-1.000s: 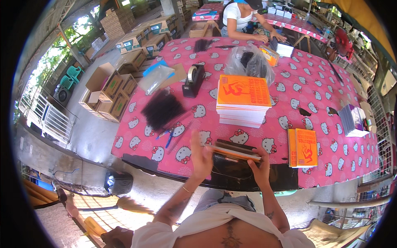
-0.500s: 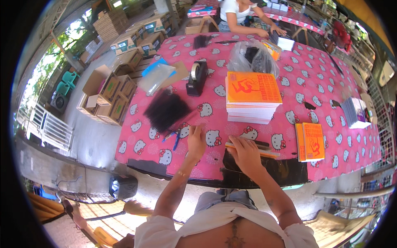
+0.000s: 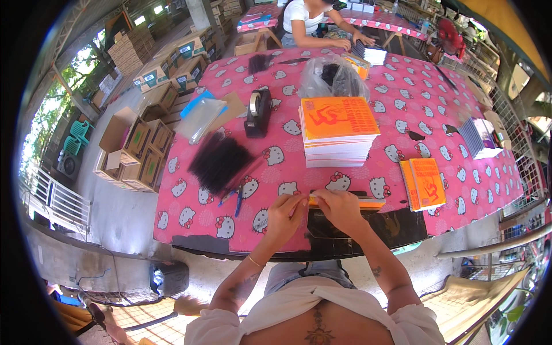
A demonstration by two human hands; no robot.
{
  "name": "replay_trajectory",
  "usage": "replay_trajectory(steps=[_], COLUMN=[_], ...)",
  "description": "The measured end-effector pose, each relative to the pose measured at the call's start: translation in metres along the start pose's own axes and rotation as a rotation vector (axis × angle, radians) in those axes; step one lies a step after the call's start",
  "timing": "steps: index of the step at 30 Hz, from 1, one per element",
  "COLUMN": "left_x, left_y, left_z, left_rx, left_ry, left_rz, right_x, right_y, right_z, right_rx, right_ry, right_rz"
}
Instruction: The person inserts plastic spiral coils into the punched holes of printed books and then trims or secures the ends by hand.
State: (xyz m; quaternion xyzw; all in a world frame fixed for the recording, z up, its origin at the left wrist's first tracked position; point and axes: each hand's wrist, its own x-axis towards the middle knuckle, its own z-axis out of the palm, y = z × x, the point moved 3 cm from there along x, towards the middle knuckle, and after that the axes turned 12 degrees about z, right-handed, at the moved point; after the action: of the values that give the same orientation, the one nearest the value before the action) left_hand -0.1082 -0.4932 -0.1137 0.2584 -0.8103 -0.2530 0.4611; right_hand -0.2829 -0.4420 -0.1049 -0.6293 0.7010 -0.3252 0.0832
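My right hand is closed over the left part of an orange-edged booklet, seen edge-on at the black panel on the table's near side. My left hand meets its left end, fingers pinched together; whatever they hold is too small to make out. Left of that hand lies a blue-handled hand tool, beside a bundle of thin black strands. Beyond my hands stands a tall stack of orange-covered booklets. A few more orange booklets lie to the right.
A black tape dispenser, clear and blue sheets and a plastic bag with black contents sit farther back. Another stack of booklets is at right. Across the table, a person handles booklets. Cartons stand left.
My left hand has moved right, from above the cloth near the blue-handled tool to the booklet's left end, and its fingers have pinched. My right hand stays on the booklet. The view has shifted slightly.
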Motion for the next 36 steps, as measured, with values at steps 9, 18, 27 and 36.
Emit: replay_trajectory(steps=[9, 18, 27, 36], left_x=[0.027, 0.039, 0.046, 0.037], left_y=[-0.007, 0.000, 0.002, -0.009], left_z=[-0.004, 0.002, 0.000, 0.022], left_rx=[0.009, 0.045, 0.106, 0.264], left_ry=[-0.158, -0.447, -0.465, -0.568], left_rz=[0.271, 0.193, 0.161, 0.170], right_x=[0.000, 0.003, -0.006, -0.011], right_y=[0.000, 0.011, 0.001, 0.030], right_z=[-0.007, -0.012, -0.049, -0.035], right_rx=[0.016, 0.124, -0.093, -0.001], right_ry=[-0.080, -0.153, 0.200, -0.069], right_rz=[-0.005, -0.050, -0.245, 0.022])
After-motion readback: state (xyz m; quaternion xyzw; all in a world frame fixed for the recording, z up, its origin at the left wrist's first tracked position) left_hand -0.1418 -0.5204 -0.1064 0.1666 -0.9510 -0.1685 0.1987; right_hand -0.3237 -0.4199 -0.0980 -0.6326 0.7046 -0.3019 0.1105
